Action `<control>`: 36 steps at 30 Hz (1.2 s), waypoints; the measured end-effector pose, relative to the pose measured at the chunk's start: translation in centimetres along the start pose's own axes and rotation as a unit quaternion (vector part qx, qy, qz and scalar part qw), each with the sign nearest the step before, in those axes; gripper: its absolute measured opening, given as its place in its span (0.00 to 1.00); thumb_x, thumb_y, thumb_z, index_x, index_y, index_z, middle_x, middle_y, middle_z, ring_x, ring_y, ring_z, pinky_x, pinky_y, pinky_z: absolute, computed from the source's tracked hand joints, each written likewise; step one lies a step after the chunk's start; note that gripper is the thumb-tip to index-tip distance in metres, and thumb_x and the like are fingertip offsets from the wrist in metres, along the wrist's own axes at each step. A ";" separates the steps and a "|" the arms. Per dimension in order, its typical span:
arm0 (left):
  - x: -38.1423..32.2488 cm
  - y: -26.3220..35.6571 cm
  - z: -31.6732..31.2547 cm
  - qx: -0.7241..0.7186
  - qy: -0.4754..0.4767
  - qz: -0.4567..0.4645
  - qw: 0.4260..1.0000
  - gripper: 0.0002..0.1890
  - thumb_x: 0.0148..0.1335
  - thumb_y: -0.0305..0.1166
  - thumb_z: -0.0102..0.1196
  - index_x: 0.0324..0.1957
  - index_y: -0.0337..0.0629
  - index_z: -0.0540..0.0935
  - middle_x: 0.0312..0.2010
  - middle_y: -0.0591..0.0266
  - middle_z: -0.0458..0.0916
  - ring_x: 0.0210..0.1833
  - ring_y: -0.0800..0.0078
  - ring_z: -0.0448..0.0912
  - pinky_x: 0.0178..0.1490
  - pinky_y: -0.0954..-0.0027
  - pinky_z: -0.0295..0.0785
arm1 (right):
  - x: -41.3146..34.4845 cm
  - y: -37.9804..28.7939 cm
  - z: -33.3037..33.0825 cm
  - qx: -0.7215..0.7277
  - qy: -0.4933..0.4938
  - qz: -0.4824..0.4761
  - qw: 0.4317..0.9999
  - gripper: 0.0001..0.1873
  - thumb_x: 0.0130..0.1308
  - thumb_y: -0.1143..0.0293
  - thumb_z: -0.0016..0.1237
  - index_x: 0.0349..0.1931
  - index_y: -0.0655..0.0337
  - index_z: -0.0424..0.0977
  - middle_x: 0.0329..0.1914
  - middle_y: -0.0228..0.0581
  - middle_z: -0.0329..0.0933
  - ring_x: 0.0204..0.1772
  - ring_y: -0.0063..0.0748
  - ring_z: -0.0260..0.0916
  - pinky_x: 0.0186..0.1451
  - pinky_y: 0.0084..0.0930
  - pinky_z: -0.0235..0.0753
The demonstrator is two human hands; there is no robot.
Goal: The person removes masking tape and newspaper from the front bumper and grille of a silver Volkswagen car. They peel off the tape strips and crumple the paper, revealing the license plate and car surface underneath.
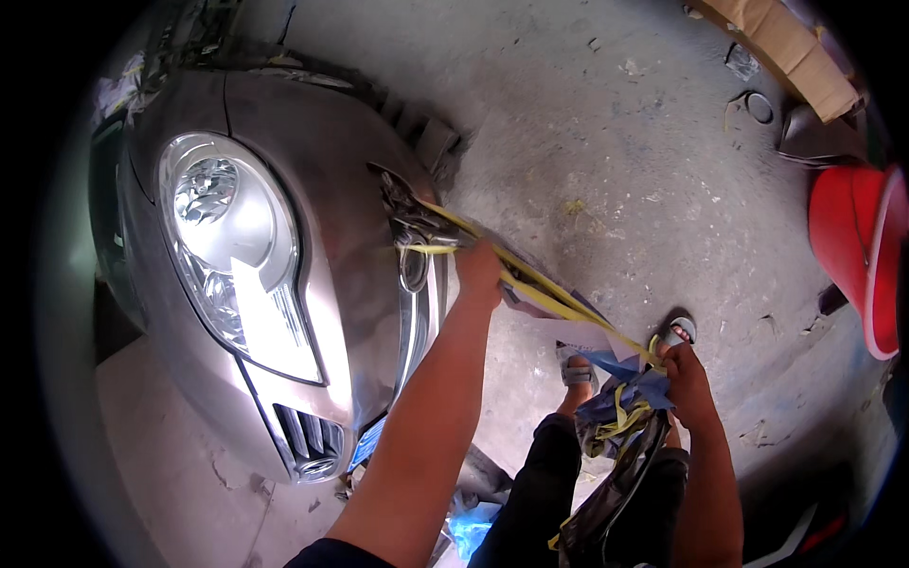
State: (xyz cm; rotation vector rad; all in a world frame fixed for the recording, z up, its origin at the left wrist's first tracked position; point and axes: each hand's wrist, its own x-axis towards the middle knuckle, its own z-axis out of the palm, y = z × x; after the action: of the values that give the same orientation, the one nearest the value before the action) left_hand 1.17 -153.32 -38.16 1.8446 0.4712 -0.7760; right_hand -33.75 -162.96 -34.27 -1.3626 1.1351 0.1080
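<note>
A car's front end with a headlight [231,248] and a bumper [341,177] fills the left side. My left hand [479,273] grips yellow masking tape beside the fog lamp [413,268]. From the bumper opening, yellow tape strips [543,291] with masking paper stretch towards my right hand [685,380], which is closed on their other end. Crumpled masking paper and dark film [618,461] hang in a bundle below my right hand, in front of my legs. The finger details of my left hand are partly hidden.
A red plastic container [848,248] lies at the right edge. Cardboard [788,50] and a round lid-like ring [758,108] are at the upper right. Blue plastic [472,529] is on the floor by my legs. My sandalled feet stand on the stained concrete floor [603,177].
</note>
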 end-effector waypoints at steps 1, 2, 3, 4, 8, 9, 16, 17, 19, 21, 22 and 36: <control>0.1 0.1 0.9 0.019 0.005 -0.008 1.000 0.19 0.61 0.32 0.44 0.52 0.31 0.69 0.46 0.50 0.73 0.46 0.60 0.74 0.48 0.58 0.71 | 0.2 -0.9 -0.8 0.017 -0.016 0.036 0.999 0.05 0.63 0.73 0.37 0.34 0.65 0.65 0.27 0.46 0.69 0.30 0.38 0.68 0.36 0.31 0.68; 0.2 0.1 1.8 0.037 0.025 -0.020 0.999 0.19 0.60 0.32 0.42 0.50 0.30 0.69 0.46 0.49 0.73 0.44 0.59 0.75 0.46 0.58 0.72 | 0.3 -2.0 -1.6 0.034 -0.031 0.072 0.996 0.05 0.63 0.74 0.37 0.34 0.65 0.64 0.27 0.43 0.68 0.31 0.34 0.66 0.37 0.29 0.68; 0.8 -0.2 2.0 0.081 0.052 -0.002 0.995 0.19 0.60 0.32 0.42 0.50 0.30 0.69 0.45 0.48 0.73 0.43 0.58 0.75 0.45 0.57 0.72 | 0.4 -2.8 -2.0 0.050 -0.048 0.103 0.992 0.04 0.63 0.74 0.36 0.33 0.65 0.64 0.26 0.41 0.67 0.32 0.30 0.65 0.38 0.27 0.67; 1.8 -0.7 1.8 0.125 0.079 0.017 0.989 0.19 0.60 0.32 0.42 0.50 0.30 0.69 0.44 0.47 0.73 0.43 0.57 0.75 0.45 0.57 0.72 | 0.6 -2.7 -2.3 0.037 -0.048 0.082 0.995 0.05 0.62 0.74 0.36 0.33 0.66 0.64 0.27 0.44 0.68 0.32 0.34 0.66 0.38 0.29 0.68; 2.6 -1.5 2.1 0.277 0.054 0.035 0.959 0.25 0.62 0.36 0.44 0.51 0.21 0.57 0.49 0.33 0.71 0.50 0.44 0.73 0.50 0.55 0.71 | 0.7 -2.1 -3.3 0.003 -0.025 0.022 0.999 0.06 0.62 0.73 0.36 0.34 0.67 0.64 0.26 0.50 0.70 0.30 0.40 0.69 0.36 0.33 0.69; 2.9 -1.5 1.8 0.300 0.066 0.055 0.950 0.25 0.62 0.36 0.44 0.51 0.21 0.56 0.48 0.32 0.71 0.50 0.43 0.73 0.50 0.54 0.71 | 0.7 -2.5 -3.4 -0.001 -0.021 0.004 1.000 0.06 0.62 0.73 0.36 0.34 0.66 0.65 0.25 0.49 0.70 0.29 0.39 0.69 0.35 0.32 0.69; 1.2 -1.5 4.9 0.547 0.114 0.155 0.815 0.22 0.61 0.32 0.43 0.49 0.18 0.65 0.42 0.33 0.76 0.45 0.46 0.77 0.49 0.56 0.72 | 0.2 -5.2 -5.0 -0.001 -0.038 0.080 0.996 0.07 0.62 0.73 0.35 0.33 0.67 0.64 0.26 0.45 0.69 0.30 0.32 0.66 0.36 0.29 0.68; 2.4 -2.4 3.3 0.598 0.108 0.179 0.773 0.22 0.60 0.31 0.43 0.48 0.17 0.67 0.41 0.34 0.76 0.44 0.47 0.78 0.48 0.57 0.73 | 0.3 -5.7 -4.9 -0.005 -0.045 0.079 0.996 0.07 0.62 0.73 0.35 0.33 0.67 0.64 0.26 0.45 0.69 0.30 0.32 0.66 0.36 0.29 0.68; 3.9 -3.3 0.9 0.694 0.091 0.241 0.672 0.21 0.59 0.29 0.43 0.47 0.15 0.70 0.40 0.36 0.77 0.42 0.48 0.79 0.47 0.58 0.73 | 0.6 -6.4 -4.7 -0.013 -0.049 0.066 0.997 0.07 0.62 0.73 0.35 0.34 0.67 0.64 0.26 0.45 0.69 0.30 0.32 0.66 0.36 0.29 0.68; 3.9 -3.6 1.0 0.697 0.098 0.258 0.662 0.21 0.59 0.28 0.43 0.47 0.14 0.70 0.39 0.37 0.78 0.41 0.48 0.79 0.47 0.57 0.73 | 0.5 -6.1 -4.7 -0.022 -0.039 0.055 0.997 0.07 0.62 0.73 0.35 0.34 0.67 0.64 0.25 0.45 0.69 0.30 0.32 0.66 0.35 0.29 0.68; 1.5 -3.1 4.7 0.658 0.094 0.240 0.707 0.20 0.59 0.28 0.43 0.46 0.15 0.70 0.39 0.38 0.78 0.40 0.47 0.79 0.46 0.57 0.74 | 0.1 -5.1 -5.2 -0.026 -0.018 0.078 0.996 0.06 0.62 0.73 0.35 0.33 0.67 0.64 0.25 0.45 0.69 0.30 0.32 0.66 0.35 0.29 0.68; -4.4 4.0 4.4 0.523 0.090 0.105 0.841 0.34 0.63 0.40 0.41 0.59 0.16 0.49 0.44 0.28 0.74 0.48 0.41 0.75 0.52 0.55 0.70 | 0.4 -9.0 -8.8 -0.047 -0.050 0.022 0.997 0.05 0.63 0.74 0.36 0.34 0.66 0.64 0.24 0.50 0.71 0.28 0.40 0.70 0.34 0.33 0.70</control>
State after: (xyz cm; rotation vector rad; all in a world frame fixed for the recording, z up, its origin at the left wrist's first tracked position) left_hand -0.71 -158.76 -33.57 2.9427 -0.1163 -0.7648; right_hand -32.68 -172.77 -26.43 -1.3990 1.0878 0.2610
